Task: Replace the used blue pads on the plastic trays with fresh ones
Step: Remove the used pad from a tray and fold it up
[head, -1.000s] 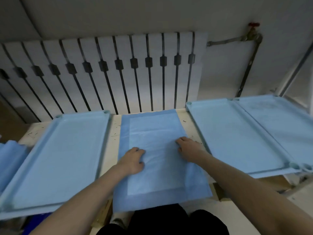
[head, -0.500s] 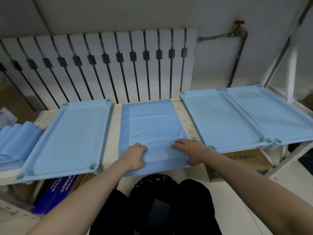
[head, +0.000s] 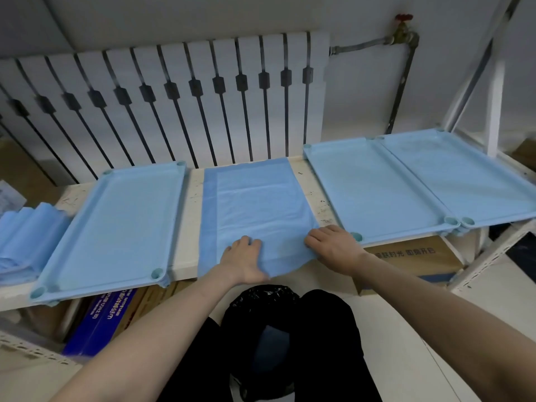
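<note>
Blue pad (head: 255,204) is lying flat on the bare middle of the white shelf (head: 188,221), not in any tray, with its near edge hanging over the front lip. Biggest thing in view is the white radiator (head: 174,105) running along the wall behind. Then you've got the plastic trays boxing the pad in: the left tray (head: 116,227) just beside it with a strip of shelf between, and the middle tray (head: 371,190) close on the other side, touching the far-right tray (head: 464,175). Under the shelf there's a cardboard box (head: 412,256) on the right and a blue box (head: 98,317) on the left. A black bin bag (head: 266,297) sits on the floor between the person's knees, right below the overhanging edge. A stack of blue pads (head: 26,242) sits at the far left end of the shelf against the left tray. Left hand (head: 243,259) has curled fingers grasping the pad's near edge. Right hand (head: 333,245) is relaxed, fingers fairly straight on the near right corner, its wrist just beside the middle tray's corner. Tiny red-handled valve (head: 403,27) up on the pipe.
</note>
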Action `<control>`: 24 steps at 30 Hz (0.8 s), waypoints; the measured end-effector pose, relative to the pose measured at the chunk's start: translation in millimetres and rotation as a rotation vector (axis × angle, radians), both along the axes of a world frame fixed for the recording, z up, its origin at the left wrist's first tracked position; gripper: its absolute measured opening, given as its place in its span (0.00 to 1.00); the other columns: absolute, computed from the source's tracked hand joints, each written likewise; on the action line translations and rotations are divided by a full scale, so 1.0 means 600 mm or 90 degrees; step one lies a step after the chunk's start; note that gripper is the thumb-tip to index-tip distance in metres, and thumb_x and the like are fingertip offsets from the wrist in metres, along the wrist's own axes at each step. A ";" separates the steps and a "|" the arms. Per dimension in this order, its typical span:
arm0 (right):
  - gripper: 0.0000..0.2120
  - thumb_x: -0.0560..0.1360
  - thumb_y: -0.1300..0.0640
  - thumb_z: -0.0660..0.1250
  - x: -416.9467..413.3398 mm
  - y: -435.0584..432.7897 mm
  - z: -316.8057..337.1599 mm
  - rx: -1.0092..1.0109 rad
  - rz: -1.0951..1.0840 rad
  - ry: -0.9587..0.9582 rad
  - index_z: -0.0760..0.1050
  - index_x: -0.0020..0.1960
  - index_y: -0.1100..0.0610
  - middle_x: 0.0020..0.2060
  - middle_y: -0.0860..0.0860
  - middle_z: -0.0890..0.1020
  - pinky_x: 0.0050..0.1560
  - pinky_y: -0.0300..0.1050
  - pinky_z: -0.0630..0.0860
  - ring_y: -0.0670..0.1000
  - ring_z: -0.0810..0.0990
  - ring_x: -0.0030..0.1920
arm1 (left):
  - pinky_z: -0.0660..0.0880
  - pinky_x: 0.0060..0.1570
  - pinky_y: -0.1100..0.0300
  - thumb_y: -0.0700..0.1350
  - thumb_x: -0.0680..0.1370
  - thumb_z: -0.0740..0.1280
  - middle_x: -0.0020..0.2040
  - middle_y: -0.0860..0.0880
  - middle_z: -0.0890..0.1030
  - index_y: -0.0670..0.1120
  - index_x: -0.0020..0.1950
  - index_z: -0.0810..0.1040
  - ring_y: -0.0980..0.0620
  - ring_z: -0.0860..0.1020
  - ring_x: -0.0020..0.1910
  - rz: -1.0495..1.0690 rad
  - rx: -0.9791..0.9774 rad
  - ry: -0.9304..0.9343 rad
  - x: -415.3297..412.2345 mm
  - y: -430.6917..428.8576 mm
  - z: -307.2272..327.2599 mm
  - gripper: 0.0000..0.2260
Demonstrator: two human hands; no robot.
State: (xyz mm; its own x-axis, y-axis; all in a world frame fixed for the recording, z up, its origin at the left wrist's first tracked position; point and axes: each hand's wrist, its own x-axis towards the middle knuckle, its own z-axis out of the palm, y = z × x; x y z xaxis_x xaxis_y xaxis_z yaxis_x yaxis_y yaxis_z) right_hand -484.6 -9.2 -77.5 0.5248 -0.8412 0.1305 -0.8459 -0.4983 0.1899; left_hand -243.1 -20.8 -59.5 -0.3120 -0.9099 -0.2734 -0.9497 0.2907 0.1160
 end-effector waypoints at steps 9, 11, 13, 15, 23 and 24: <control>0.08 0.79 0.57 0.58 0.003 -0.016 0.054 0.102 -0.190 -0.308 0.72 0.55 0.54 0.44 0.49 0.79 0.41 0.46 0.70 0.55 0.76 0.45 | 0.69 0.50 0.56 0.43 0.73 0.63 0.59 0.45 0.75 0.47 0.56 0.73 0.44 0.75 0.58 0.037 -0.076 -0.029 -0.008 -0.022 0.025 0.12; 0.09 0.75 0.58 0.64 -0.006 -0.024 0.055 0.151 -0.191 -0.375 0.73 0.55 0.53 0.47 0.47 0.80 0.46 0.46 0.75 0.52 0.78 0.48 | 0.69 0.46 0.57 0.37 0.73 0.60 0.57 0.44 0.78 0.46 0.52 0.76 0.42 0.75 0.57 0.079 -0.101 0.016 0.004 -0.030 0.045 0.11; 0.17 0.70 0.59 0.69 -0.016 -0.033 0.050 0.219 -0.197 -0.398 0.74 0.57 0.51 0.54 0.46 0.80 0.54 0.45 0.76 0.47 0.77 0.54 | 0.70 0.48 0.56 0.37 0.74 0.59 0.58 0.44 0.77 0.47 0.55 0.77 0.42 0.75 0.59 0.092 -0.113 0.013 0.016 -0.040 0.063 0.14; 0.18 0.69 0.59 0.71 -0.016 -0.038 0.046 0.239 -0.213 -0.399 0.76 0.58 0.50 0.56 0.45 0.79 0.57 0.44 0.74 0.47 0.77 0.58 | 0.71 0.50 0.56 0.37 0.74 0.59 0.60 0.45 0.77 0.48 0.59 0.77 0.43 0.74 0.60 0.106 -0.109 0.000 0.027 -0.048 0.078 0.16; 0.14 0.78 0.52 0.64 0.011 -0.060 0.035 0.258 -0.200 -0.491 0.79 0.46 0.64 0.42 0.55 0.83 0.43 0.47 0.72 0.53 0.79 0.43 | 0.68 0.46 0.62 0.35 0.76 0.57 0.62 0.41 0.77 0.42 0.58 0.77 0.45 0.76 0.55 0.048 0.061 -0.085 0.045 -0.080 0.139 0.14; 0.16 0.78 0.52 0.63 0.016 -0.063 0.037 0.267 -0.212 -0.500 0.77 0.43 0.66 0.38 0.58 0.80 0.39 0.46 0.69 0.53 0.76 0.38 | 0.67 0.43 0.62 0.34 0.76 0.56 0.60 0.40 0.78 0.44 0.54 0.75 0.46 0.75 0.50 0.035 0.077 -0.104 0.045 -0.085 0.150 0.12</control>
